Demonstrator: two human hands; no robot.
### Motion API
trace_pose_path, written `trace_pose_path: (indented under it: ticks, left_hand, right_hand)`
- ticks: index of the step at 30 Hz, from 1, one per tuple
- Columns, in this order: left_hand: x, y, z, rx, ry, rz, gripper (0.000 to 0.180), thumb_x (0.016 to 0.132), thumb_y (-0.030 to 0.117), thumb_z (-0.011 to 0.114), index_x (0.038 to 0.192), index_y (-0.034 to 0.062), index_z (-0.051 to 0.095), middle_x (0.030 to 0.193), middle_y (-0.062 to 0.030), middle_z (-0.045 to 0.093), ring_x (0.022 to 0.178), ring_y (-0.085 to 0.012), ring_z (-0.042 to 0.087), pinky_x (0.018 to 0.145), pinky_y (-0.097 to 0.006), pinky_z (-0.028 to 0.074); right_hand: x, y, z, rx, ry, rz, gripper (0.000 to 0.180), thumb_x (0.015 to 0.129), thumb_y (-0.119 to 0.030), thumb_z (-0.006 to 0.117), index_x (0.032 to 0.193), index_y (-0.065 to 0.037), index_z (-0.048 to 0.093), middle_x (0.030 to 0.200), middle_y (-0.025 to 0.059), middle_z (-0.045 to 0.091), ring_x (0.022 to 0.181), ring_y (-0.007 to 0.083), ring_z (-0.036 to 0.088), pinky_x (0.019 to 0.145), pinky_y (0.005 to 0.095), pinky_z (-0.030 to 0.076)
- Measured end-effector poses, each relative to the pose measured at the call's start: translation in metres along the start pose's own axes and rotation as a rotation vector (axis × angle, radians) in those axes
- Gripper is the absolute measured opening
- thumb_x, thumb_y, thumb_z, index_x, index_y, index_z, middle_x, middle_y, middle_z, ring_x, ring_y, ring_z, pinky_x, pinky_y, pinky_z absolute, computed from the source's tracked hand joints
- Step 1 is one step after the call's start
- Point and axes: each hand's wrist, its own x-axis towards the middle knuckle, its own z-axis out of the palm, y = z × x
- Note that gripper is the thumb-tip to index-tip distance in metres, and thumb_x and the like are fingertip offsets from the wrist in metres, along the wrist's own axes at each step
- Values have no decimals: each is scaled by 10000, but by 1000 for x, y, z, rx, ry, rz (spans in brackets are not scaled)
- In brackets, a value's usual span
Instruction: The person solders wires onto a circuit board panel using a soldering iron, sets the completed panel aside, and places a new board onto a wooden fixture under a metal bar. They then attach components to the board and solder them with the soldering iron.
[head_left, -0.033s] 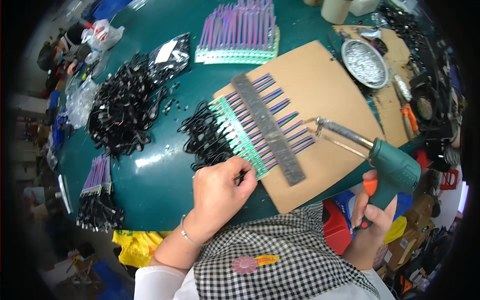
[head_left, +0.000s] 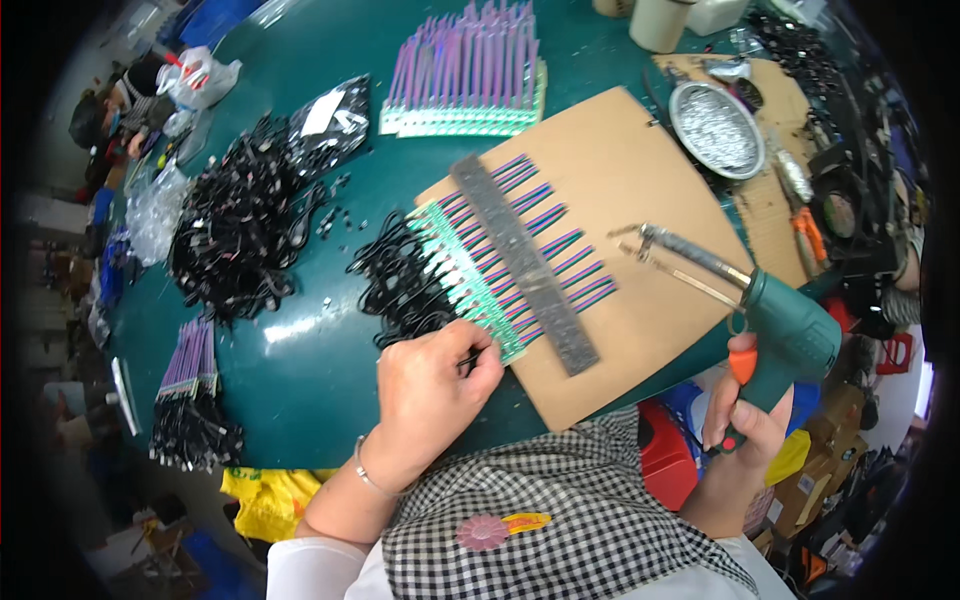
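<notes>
My left hand (head_left: 430, 385) is closed in a pinch at the near end of a row of green circuit boards (head_left: 468, 285); a bit of black cable shows between thumb and forefinger, its tip hidden. My right hand (head_left: 745, 415) grips a green soldering gun (head_left: 795, 335) with an orange trigger. The gun's metal tip is above the cardboard sheet (head_left: 655, 330), apart from the boards. Purple, green and black wires (head_left: 580, 262) run from the boards under a dark flat bar (head_left: 525, 265) that lies across them. Black cables (head_left: 405, 285) are bunched along the boards' left side.
A large pile of black cables (head_left: 235, 225) lies left, near a black plastic bag (head_left: 335, 120). More boards with purple wires (head_left: 465, 75) sit at the back. On the right is a round dish of silvery bits (head_left: 715, 130). A finished-looking wired bundle (head_left: 190, 385) lies front left.
The whole view has shifted slightly. The soldering gun's tip has drawn a little to the right, away from the wire ends. My left hand keeps its pinch by the boards.
</notes>
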Motion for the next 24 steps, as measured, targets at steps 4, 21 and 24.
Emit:
trace_pose_path:
  ticks: [4, 21, 24]
  left_hand:
    - [-4, 0, -1, 2, 11, -10, 64, 678, 31, 675, 663, 20, 614, 462, -19, 484, 404, -58, 457, 410, -205, 368]
    - [-8, 8, -27, 45, -118, -24, 242, 669, 28, 700, 890, 34, 602, 741, -79, 600, 546, -162, 579, 494, -267, 471]
    - [-18, 2, -43, 9, -48, 7, 330, 628, -47, 717, 921, 19, 582, 961, -89, 567, 665, -178, 591, 543, -249, 493]
  right_hand:
    - [24, -18, -14, -27, -37, -205, 568, 775, -132, 606, 1226, 81, 335, 634, 77, 503, 401, 121, 464, 321, 219, 386]
    - [49, -4, 4, -452, 157, -296, 504, 796, -113, 584, 1208, 98, 386, 579, 50, 481, 429, 91, 451, 391, 190, 367]
    - [40, -5, 11, -427, 100, -277, 509, 774, -83, 594, 1193, 115, 384, 586, 64, 490, 430, 101, 459, 393, 195, 382]
